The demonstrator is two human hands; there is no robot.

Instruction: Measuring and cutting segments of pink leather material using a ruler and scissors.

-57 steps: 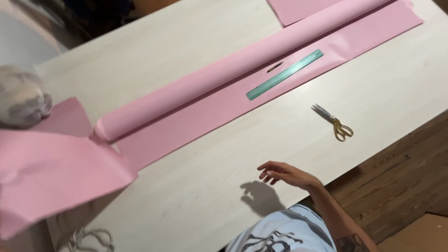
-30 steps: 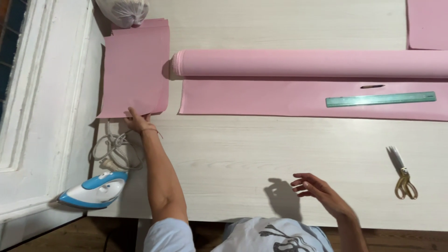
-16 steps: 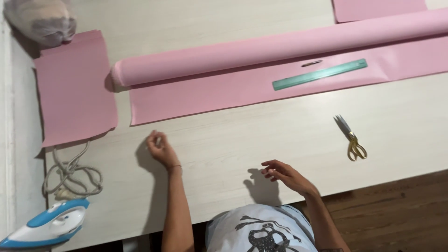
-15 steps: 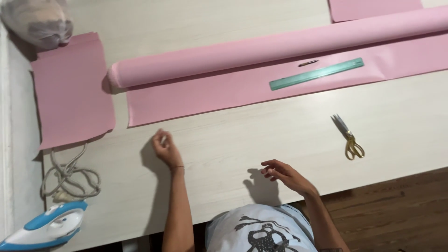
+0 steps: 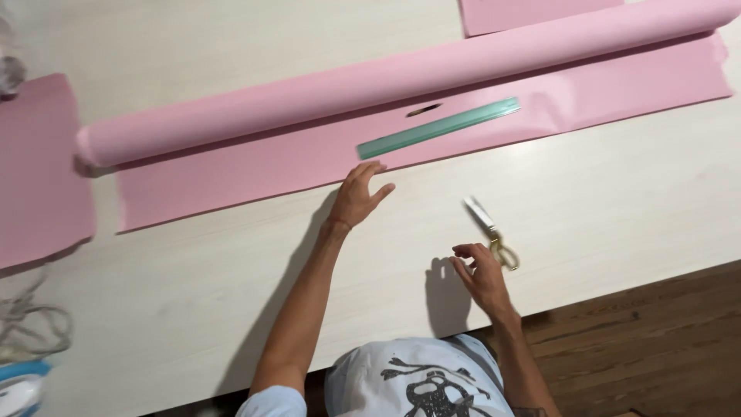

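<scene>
left hand (image 5: 361, 199) lay flat on the pale tabletop (image 5: 617, 201), fingers spread and holding nothing, fingertips at the near edge of the unrolled pink sheet (image 5: 255, 166), just below the near end of the green ruler (image 5: 438, 127). ruler rested slantwise on the sheet, beside a small dark pencil-like item (image 5: 423, 110). pink roll (image 5: 386, 81) lay along the far edge of the sheet, touching it. right hand (image 5: 482, 274) hovered near the tabletop's front edge, fingers loosely curled and gripping nothing, fingertips just beside the gold handles of the scissors (image 5: 492, 232); contact could not be told. scissors lay on bare tabletop, blades pointed toward the sheet. separate pink piece (image 5: 38, 166) lay at far left, another (image 5: 532, 11) at top. coiled cord (image 5: 31, 328) and part of an iron (image 5: 19, 390) sat at lower left.
</scene>
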